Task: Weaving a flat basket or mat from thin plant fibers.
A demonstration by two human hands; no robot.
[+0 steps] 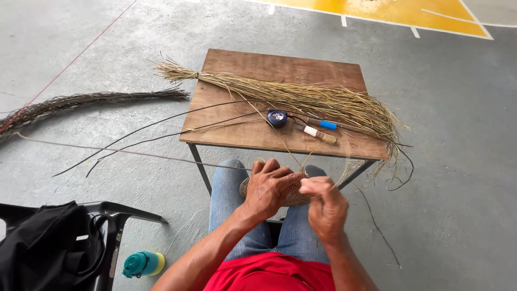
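My left hand [271,186] grips a small round woven disc [297,198] held over my lap, covering most of it. My right hand [325,202] pinches a thin pale straw strand [293,157] right beside the disc's edge; the strand runs up toward the table. A bundle of pale dry straw [301,98] lies across the small wooden table [237,132] just beyond my knees.
On the table lie a small round blue tape measure [277,117], two short tools with blue and white wraps [320,129], and long dark stems [161,126] overhanging left. A dark twig bundle [81,102] lies on the concrete floor. A black bag [48,248] on a chair and a teal bottle [142,264] sit at lower left.
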